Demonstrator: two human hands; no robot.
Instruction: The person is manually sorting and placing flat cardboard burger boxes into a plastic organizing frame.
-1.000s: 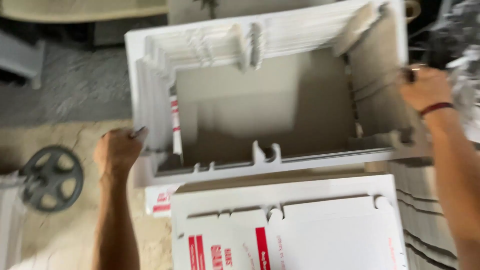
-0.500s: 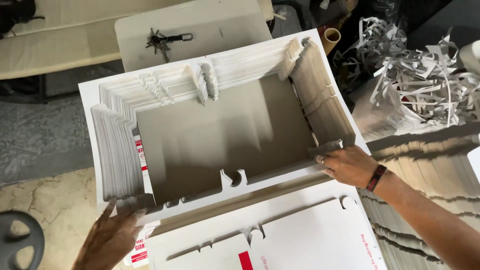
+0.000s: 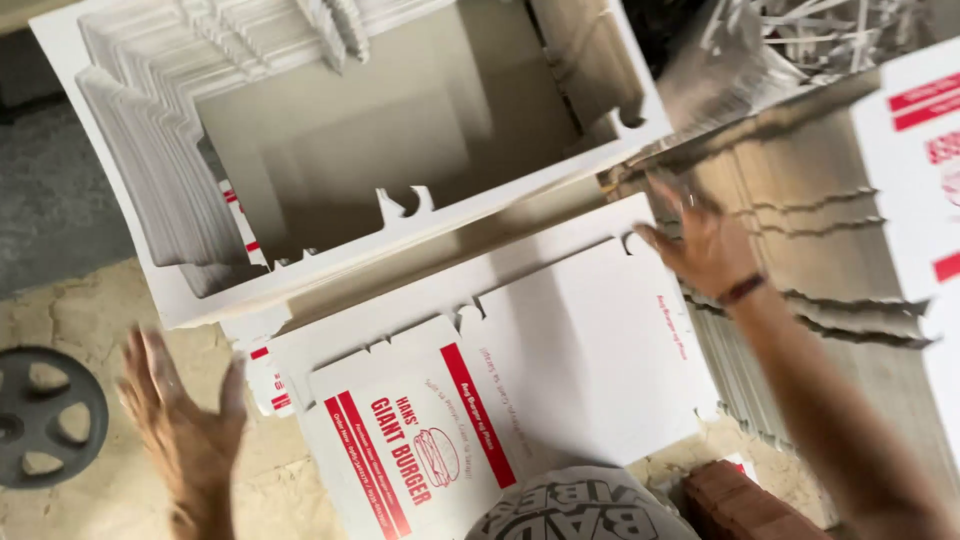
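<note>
Both grips open: left hand floor-side, right hand beside flat carton edge.

nested box stack behind flat carton, sheet pile right, wheel left

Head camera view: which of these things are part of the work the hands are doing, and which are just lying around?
In hand:
- left hand, open
- right hand, open, over the flat sheets
- nested stack of folded white boxes
- flat printed box blanks
- tall pile of blanks

Lying about:
- dark metal wheel
- red brick
- shredded paper strips
</note>
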